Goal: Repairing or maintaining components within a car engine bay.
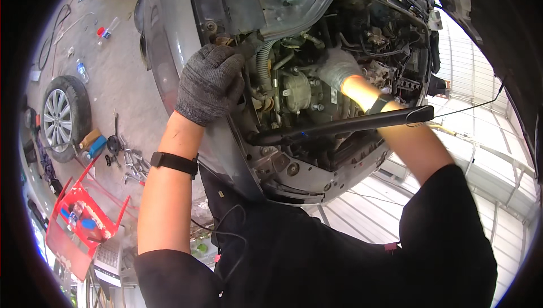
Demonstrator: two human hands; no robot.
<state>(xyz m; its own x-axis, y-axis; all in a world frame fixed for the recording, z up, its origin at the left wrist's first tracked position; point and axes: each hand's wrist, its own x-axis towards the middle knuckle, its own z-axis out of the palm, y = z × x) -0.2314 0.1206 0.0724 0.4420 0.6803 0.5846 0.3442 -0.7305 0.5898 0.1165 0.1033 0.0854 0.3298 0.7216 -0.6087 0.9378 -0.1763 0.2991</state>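
The grey car (226, 155) stands open, presumably for access, its engine (297, 92) within the bay. The left hand (210, 85) curls at the fender, perhaps bracing, any grip hidden; the right hand (337, 68) reaches inside, its fingers too blurred to tell.

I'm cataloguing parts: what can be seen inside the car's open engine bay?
A grey ribbed hose, a rounded metal housing and the gloved right hand show inside it. The blurred hand covers whatever lies directly beneath, and the long black bar hides a strip behind it.
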